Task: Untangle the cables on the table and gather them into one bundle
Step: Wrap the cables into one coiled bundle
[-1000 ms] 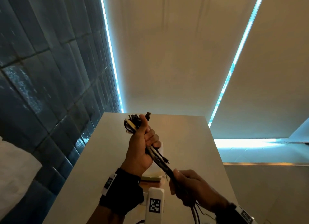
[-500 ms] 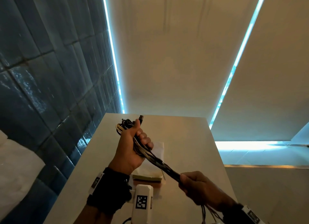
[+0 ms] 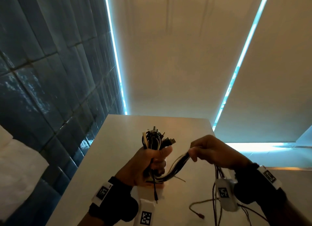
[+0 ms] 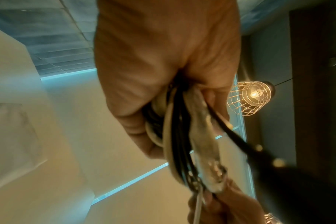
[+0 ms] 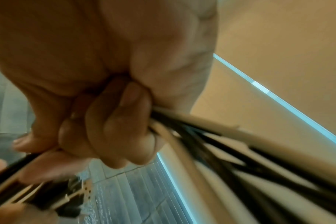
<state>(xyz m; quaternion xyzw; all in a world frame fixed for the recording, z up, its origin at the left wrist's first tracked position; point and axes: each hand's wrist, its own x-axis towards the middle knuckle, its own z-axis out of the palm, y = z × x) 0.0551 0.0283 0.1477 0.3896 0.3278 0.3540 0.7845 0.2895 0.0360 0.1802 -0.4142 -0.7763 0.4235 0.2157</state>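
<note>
A bundle of black and cream cables [image 3: 152, 139] stands upright out of my left hand [image 3: 152, 160], which grips it in a fist above the white table [image 3: 109, 158]. Plug ends stick out at the bundle's top. The cables loop down and across to my right hand [image 3: 202, 151], raised to the right, whose fingers are curled round the same strands [image 3: 180, 161]. Thin loose wires [image 3: 217, 203] hang below the right hand onto the table. In the left wrist view the cables [image 4: 180, 136] run out of my fist; in the right wrist view they [image 5: 230, 144] leave my curled fingers, blurred.
A flat white packet [image 3: 157, 188] lies on the table under my left hand. A dark tiled wall [image 3: 50, 73] runs along the table's left side. Pale blinds with bright light strips [image 3: 116, 57] stand behind the table. A caged lamp [image 4: 249, 97] glows in the left wrist view.
My right hand has risen from low near the table's front to level with the left hand, bending the cable run into a loop. The left hand has turned the bundle upright.
</note>
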